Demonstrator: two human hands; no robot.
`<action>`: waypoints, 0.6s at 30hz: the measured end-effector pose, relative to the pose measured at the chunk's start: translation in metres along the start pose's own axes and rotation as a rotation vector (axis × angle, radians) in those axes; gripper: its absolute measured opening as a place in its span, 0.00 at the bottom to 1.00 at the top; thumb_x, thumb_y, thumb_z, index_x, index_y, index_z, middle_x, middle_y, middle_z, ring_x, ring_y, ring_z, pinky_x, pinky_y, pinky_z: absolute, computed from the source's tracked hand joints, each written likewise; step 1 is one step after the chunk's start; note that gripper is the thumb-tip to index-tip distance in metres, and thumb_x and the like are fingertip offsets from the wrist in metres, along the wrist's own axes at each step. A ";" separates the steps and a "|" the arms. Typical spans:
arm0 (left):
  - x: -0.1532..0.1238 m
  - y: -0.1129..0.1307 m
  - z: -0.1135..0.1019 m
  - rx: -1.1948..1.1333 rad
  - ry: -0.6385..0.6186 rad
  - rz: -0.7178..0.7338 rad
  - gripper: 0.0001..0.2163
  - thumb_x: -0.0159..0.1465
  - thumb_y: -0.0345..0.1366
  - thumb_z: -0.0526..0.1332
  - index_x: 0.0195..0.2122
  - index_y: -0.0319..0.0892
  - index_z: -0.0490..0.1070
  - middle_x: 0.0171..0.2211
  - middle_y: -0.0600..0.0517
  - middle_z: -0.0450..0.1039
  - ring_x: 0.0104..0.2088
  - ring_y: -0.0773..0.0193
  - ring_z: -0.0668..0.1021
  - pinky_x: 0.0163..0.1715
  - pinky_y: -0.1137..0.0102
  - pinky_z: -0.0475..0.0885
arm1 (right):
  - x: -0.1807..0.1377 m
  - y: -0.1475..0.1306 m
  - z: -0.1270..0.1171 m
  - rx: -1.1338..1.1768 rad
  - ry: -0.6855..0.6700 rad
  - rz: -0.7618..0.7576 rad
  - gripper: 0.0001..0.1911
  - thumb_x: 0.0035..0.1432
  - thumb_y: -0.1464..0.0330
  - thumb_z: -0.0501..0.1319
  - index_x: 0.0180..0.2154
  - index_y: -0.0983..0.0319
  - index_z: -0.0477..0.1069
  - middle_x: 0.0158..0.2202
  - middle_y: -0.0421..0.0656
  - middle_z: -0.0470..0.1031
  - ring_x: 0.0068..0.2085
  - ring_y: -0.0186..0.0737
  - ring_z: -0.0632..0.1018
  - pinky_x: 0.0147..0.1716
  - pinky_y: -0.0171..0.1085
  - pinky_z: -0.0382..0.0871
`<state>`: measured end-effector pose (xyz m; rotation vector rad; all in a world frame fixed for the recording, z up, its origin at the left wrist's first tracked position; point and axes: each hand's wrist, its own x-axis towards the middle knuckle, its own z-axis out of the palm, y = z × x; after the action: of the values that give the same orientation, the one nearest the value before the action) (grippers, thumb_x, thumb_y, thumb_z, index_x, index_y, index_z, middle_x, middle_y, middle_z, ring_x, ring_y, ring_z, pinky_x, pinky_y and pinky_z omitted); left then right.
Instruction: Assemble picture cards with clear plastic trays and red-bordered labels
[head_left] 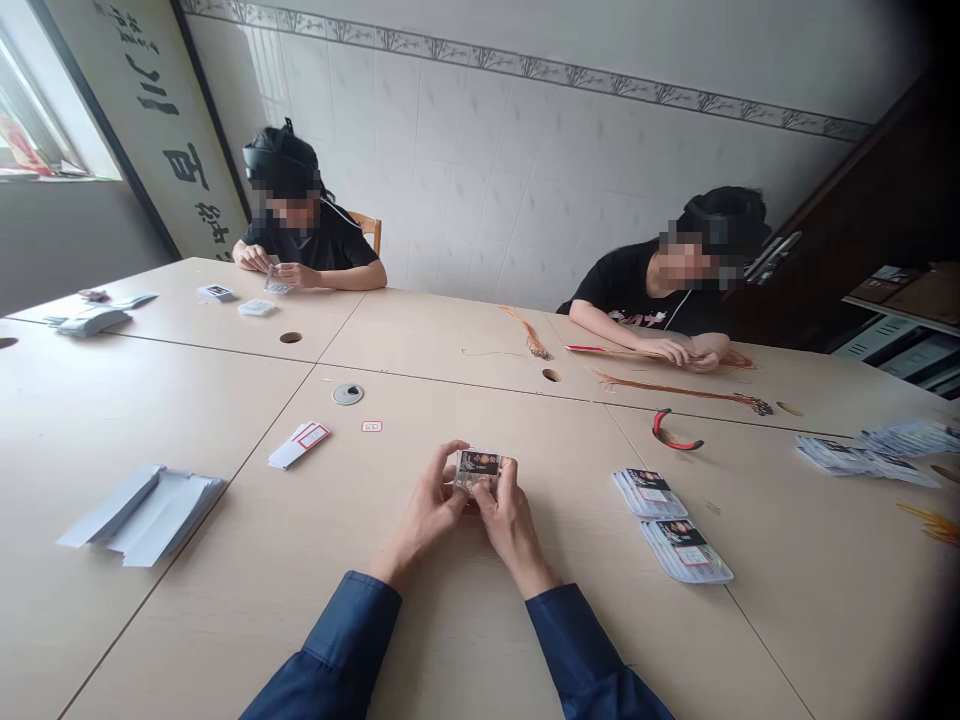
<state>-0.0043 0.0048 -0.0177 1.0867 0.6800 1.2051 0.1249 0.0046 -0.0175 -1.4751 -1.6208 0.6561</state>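
Both my hands hold a small clear plastic package [480,463] with a black printed label, just above the table in front of me. My left hand [433,505] grips its left side, fingers curled behind it. On the other side, my right hand [511,510] wraps the right edge, its thumb pressed on the front. What lies inside the package is too small to make out. To the right lie two stacks of similar labelled packages, a farther stack [649,493] and a nearer stack [685,550]. A small red-bordered sticker [371,426] lies beyond my left hand.
Left are folded white papers [161,515] and a bundle of red-and-white label strips [300,445]. Red-handled pliers [675,432] lie at the right, near orange wire bundles [690,390]. Two people work across the table [420,350]. More packages [862,460] lie far right.
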 end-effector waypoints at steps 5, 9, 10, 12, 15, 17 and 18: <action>0.000 0.000 0.000 0.003 0.019 0.002 0.22 0.61 0.32 0.59 0.56 0.47 0.57 0.43 0.46 0.75 0.39 0.59 0.80 0.39 0.65 0.75 | -0.001 0.000 -0.001 0.012 -0.022 -0.015 0.08 0.59 0.64 0.50 0.40 0.57 0.53 0.28 0.39 0.73 0.26 0.41 0.76 0.24 0.34 0.67; 0.001 0.000 -0.001 0.006 0.008 0.013 0.22 0.60 0.30 0.58 0.56 0.47 0.57 0.42 0.48 0.75 0.37 0.61 0.80 0.38 0.66 0.75 | -0.001 0.001 -0.001 -0.016 -0.017 -0.021 0.11 0.59 0.62 0.52 0.42 0.58 0.54 0.31 0.42 0.75 0.29 0.42 0.77 0.27 0.35 0.68; 0.001 0.000 -0.001 0.018 0.018 0.016 0.22 0.60 0.30 0.58 0.56 0.47 0.58 0.41 0.48 0.75 0.36 0.62 0.79 0.38 0.66 0.75 | -0.001 0.001 -0.001 -0.017 -0.020 -0.016 0.11 0.58 0.63 0.52 0.42 0.58 0.54 0.32 0.42 0.75 0.30 0.42 0.77 0.28 0.35 0.68; 0.000 0.000 -0.001 0.030 0.036 0.017 0.22 0.60 0.29 0.58 0.56 0.47 0.58 0.41 0.48 0.76 0.35 0.63 0.79 0.39 0.67 0.74 | -0.001 0.001 -0.001 -0.005 -0.037 -0.001 0.11 0.58 0.63 0.52 0.43 0.58 0.55 0.32 0.42 0.75 0.31 0.42 0.78 0.29 0.35 0.69; -0.001 0.002 0.000 0.001 0.016 0.000 0.22 0.60 0.30 0.58 0.56 0.47 0.57 0.43 0.47 0.75 0.37 0.61 0.80 0.38 0.66 0.75 | -0.002 0.001 -0.002 0.002 -0.042 0.014 0.13 0.58 0.63 0.51 0.44 0.58 0.54 0.33 0.43 0.76 0.32 0.43 0.78 0.29 0.36 0.69; -0.001 0.003 0.000 -0.007 0.003 -0.002 0.21 0.61 0.30 0.57 0.56 0.47 0.57 0.44 0.47 0.75 0.38 0.61 0.80 0.39 0.65 0.75 | -0.002 0.001 -0.002 0.000 -0.041 0.011 0.13 0.59 0.62 0.51 0.45 0.58 0.53 0.34 0.43 0.76 0.31 0.43 0.77 0.29 0.36 0.69; -0.001 0.004 0.000 -0.001 0.006 0.003 0.21 0.61 0.30 0.57 0.56 0.47 0.57 0.43 0.47 0.75 0.38 0.61 0.80 0.39 0.65 0.75 | -0.002 0.001 -0.002 0.000 -0.046 0.008 0.13 0.59 0.62 0.51 0.44 0.58 0.53 0.34 0.43 0.76 0.31 0.42 0.77 0.29 0.36 0.69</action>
<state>-0.0058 0.0039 -0.0143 1.0847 0.6824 1.2117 0.1268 0.0028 -0.0180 -1.4777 -1.6504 0.6989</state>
